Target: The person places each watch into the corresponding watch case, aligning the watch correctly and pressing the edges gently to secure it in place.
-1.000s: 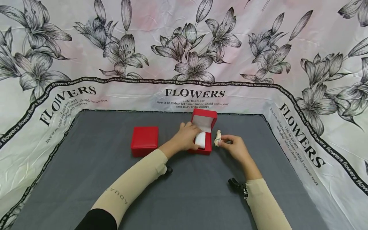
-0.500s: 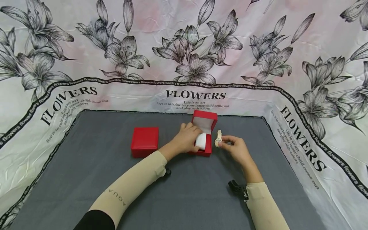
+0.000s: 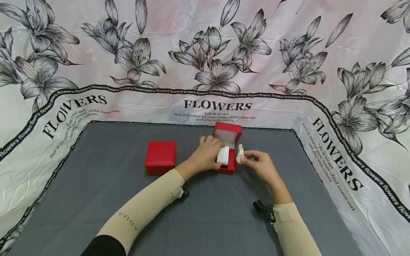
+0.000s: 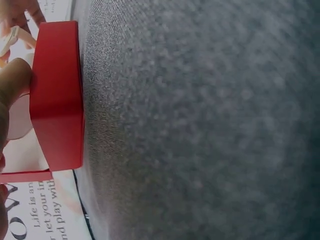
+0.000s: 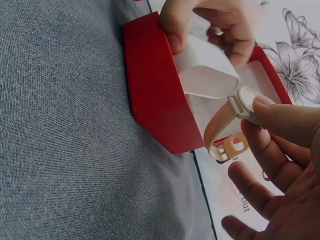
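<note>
Head view: the left hand (image 3: 208, 153) grips the cushion (image 5: 206, 57) inside the open box (image 5: 155, 90), while the right hand (image 3: 262, 164) pinches the watch (image 5: 247, 95) by its case (image 5: 242, 106), just beside the box. Good handling likely calls for a steady cushion, a light pinch and the strap (image 5: 218, 124) clear of the box.

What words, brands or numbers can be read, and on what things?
"FLOWERS", three times, on the white flowered cloth.
"Life is an art / live it in color let your inner child come out / and play with colors", beneath each.
"flowers", repeated along the black stripe.
"AQUA", on the left sleeve.
Watch dial: too small to read.
</note>
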Available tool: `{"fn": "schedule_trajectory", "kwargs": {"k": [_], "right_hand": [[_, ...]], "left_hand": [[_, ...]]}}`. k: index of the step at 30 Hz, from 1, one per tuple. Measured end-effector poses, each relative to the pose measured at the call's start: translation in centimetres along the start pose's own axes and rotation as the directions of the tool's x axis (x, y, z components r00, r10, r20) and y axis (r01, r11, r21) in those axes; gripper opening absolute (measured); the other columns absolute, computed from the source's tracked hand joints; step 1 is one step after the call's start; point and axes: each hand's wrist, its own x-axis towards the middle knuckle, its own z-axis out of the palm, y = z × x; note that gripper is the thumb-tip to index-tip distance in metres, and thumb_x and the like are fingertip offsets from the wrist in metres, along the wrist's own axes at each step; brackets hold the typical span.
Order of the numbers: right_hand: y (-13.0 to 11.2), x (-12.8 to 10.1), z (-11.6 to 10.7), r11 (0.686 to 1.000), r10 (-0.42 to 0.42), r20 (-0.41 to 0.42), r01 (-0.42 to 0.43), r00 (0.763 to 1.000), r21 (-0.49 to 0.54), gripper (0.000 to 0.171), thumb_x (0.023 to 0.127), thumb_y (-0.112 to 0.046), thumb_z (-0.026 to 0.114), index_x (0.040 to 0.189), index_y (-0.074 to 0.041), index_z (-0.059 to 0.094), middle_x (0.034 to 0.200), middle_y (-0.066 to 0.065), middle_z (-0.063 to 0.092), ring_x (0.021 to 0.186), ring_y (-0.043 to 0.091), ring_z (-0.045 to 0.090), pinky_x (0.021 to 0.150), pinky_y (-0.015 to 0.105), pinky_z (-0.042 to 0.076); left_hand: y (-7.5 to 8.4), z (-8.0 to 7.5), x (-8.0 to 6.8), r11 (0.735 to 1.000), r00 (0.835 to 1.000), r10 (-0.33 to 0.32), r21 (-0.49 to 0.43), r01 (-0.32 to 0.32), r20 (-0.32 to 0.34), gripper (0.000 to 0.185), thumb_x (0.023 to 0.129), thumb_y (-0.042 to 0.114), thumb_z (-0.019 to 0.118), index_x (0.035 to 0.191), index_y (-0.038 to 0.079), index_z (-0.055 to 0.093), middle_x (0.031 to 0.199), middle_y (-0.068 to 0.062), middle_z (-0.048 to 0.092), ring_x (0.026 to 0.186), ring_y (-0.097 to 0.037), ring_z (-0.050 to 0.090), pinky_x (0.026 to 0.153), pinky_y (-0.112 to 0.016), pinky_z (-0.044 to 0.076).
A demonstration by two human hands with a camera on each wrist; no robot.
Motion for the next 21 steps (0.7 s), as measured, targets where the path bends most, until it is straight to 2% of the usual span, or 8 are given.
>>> {"fn": "schedule_trajectory", "kwargs": {"k": [5, 10, 16, 21], "right_hand": [[-0.2, 0.0, 0.1, 1.0, -0.003, 0.004, 0.003, 1.0, 0.006, 0.036, 0.093, -0.02, 0.077, 0.123, -0.002, 0.071, 0.109, 0.016, 0.069, 0.133, 0.036, 0.048, 0.114, 0.06, 0.035], [-0.4, 0.1, 0.2, 1.0, -0.005, 0.009, 0.005, 1.0, 0.008, 0.036, 0.094, -0.02, 0.077, 0.124, -0.003, 0.07, 0.109, 0.016, 0.069, 0.134, 0.036, 0.048, 0.111, 0.059, 0.039], [-0.8, 0.0, 0.2, 1.0, -0.004, 0.022, 0.003, 1.0, 0.018, 0.036, 0.094, -0.022, 0.077, 0.123, -0.003, 0.071, 0.109, 0.015, 0.068, 0.135, 0.037, 0.047, 0.111, 0.059, 0.039], [-1.0, -0.2, 0.2, 1.0, -0.007, 0.032, 0.007, 0.999, 0.026, 0.034, 0.093, -0.021, 0.077, 0.122, -0.003, 0.071, 0.107, 0.013, 0.067, 0.133, 0.037, 0.048, 0.106, 0.056, 0.045]], "left_hand": [[0.3, -0.2, -0.2, 1.0, 0.997, 0.016, -0.012, -0.016, -0.074, 0.069, 0.076, 0.046, 0.085, 0.131, 0.015, 0.056, 0.127, -0.002, 0.058, 0.115, -0.021, 0.044, 0.098, -0.048, 0.031], [0.4, -1.1, -0.5, 0.996, 0.993, -0.038, -0.085, 0.028, -0.114, 0.07, 0.076, 0.044, 0.084, 0.131, 0.014, 0.054, 0.131, -0.002, 0.056, 0.116, -0.021, 0.044, 0.097, -0.047, 0.031], [0.5, -3.3, -1.6, 0.991, 0.994, -0.06, -0.124, 0.049, -0.087, 0.068, 0.078, 0.044, 0.082, 0.134, 0.016, 0.054, 0.134, -0.001, 0.056, 0.12, -0.02, 0.044, 0.1, -0.049, 0.031], [0.3, -5.3, -3.2, 0.989, 0.997, -0.064, -0.139, 0.057, -0.044, 0.067, 0.079, 0.042, 0.082, 0.135, 0.016, 0.055, 0.137, -0.001, 0.055, 0.123, -0.019, 0.042, 0.103, -0.05, 0.03]]}}
